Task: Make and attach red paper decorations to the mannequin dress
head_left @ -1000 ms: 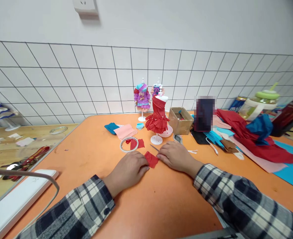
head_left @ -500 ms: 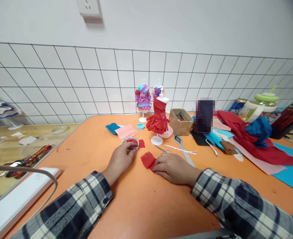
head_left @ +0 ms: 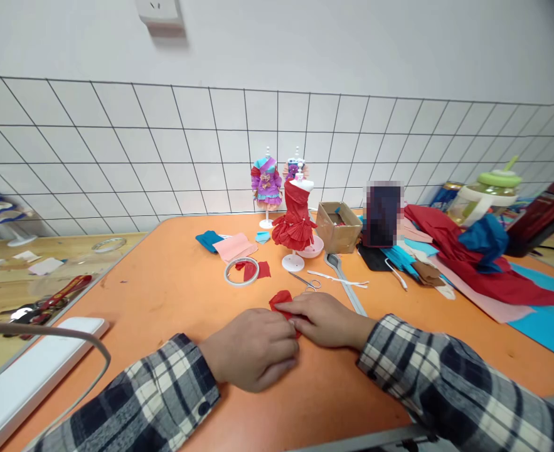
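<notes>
Red paper piece (head_left: 280,299) | between, touching left hand (head_left: 253,348) | right hand (head_left: 321,319)

A red pleated dress (head_left: 295,223) on a white stand is the landmark on the orange table (head_left: 164,295). Behind it to the left stands a purple doll dress (head_left: 266,182). Just right of it sits an open cardboard box (head_left: 337,227). In front of it lie small scissors (head_left: 305,282), and front-left of it a clear tape ring (head_left: 241,271) touches a red scrap (head_left: 261,270). Left of it lie a pink sheet (head_left: 234,246) and a blue scrap (head_left: 209,240). Far right of it is a heap of red and blue paper (head_left: 460,257), with a green-lidded bottle (head_left: 486,198) behind the heap.
</notes>
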Motion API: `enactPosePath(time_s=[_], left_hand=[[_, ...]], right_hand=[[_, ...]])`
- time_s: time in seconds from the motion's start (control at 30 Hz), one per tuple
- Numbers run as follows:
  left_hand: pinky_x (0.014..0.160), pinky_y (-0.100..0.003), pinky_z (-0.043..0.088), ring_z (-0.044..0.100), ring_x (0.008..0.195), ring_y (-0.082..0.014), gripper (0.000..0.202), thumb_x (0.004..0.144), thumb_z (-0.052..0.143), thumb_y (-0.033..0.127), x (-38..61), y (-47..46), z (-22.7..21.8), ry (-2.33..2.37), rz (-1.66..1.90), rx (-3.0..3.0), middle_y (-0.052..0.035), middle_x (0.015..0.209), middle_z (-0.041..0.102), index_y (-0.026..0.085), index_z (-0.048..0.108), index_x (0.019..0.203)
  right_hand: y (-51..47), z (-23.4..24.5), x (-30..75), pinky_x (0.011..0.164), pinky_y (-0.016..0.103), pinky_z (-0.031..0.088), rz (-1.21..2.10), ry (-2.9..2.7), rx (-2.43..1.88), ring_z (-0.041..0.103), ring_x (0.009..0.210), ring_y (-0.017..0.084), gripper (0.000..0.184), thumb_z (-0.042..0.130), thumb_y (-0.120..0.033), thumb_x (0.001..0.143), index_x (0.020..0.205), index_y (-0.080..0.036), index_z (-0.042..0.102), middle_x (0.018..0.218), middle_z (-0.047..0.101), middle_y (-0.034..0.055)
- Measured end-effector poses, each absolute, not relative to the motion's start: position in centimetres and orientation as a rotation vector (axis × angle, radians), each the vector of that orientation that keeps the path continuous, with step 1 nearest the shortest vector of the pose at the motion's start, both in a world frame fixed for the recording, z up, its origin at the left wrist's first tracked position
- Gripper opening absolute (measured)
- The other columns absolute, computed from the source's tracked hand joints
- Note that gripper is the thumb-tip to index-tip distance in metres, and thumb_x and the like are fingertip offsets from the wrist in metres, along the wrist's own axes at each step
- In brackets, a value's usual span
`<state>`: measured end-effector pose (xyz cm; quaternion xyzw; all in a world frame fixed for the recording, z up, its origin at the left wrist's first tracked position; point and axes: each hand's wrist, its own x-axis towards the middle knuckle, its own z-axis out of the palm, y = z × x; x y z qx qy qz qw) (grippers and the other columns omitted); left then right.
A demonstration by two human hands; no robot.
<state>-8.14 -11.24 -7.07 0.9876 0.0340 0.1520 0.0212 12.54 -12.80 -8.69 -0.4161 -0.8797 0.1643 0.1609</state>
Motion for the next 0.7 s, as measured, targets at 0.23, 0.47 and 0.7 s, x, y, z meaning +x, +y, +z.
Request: enactPosePath(time_s=[0.23, 0.47, 0.7], left_hand=[[0.080, -0.029, 0.049, 0.064, 0.095, -0.0191, 0.014, 0.091, 0.056, 0.025, -8.1, -9.5, -7.9, 0.613, 0.307, 2.822, -0.0035, 0.106, 0.068, 0.021, 0.068, 0.095], [0.079, -0.029, 0.048, 0.065, 0.091, -0.0185, 0.022, 0.096, 0.049, 0.028, -8.8, -8.6, -7.6, 0.664, 0.269, 2.856, -0.0037, 0.103, 0.069, 0.020, 0.069, 0.097], [0.078, -0.033, 0.048, 0.061, 0.091, -0.0216, 0.021, 0.090, 0.057, 0.036, -8.2, -9.6, -7.7, 0.725, 0.449, 2.875, -0.0066, 0.098, 0.067, 0.019, 0.069, 0.095]], right_hand=[[-11.8, -9.3, 13.0, 0.086, 0.030, 0.044, 0.576, -2.300, -1.324, 0.062, 0.100, 0.019, 0.037, 0.051, -0.019, 0.091, 0.125, -0.023, 0.063, 0.112, 0.070, 0.0052], [-12.4, -8.3, 13.6, 0.077, 0.028, 0.040, 0.355, -2.473, -1.307, 0.061, 0.087, 0.017, 0.013, 0.063, -0.025, 0.086, 0.092, -0.024, 0.074, 0.089, 0.071, 0.0008], [-13.1, -7.7, 13.1, 0.067, 0.028, 0.033, 0.142, -2.601, -1.369, 0.060, 0.083, 0.017, 0.019, 0.055, -0.031, 0.093, 0.091, -0.024, 0.072, 0.088, 0.070, 0.0007]])
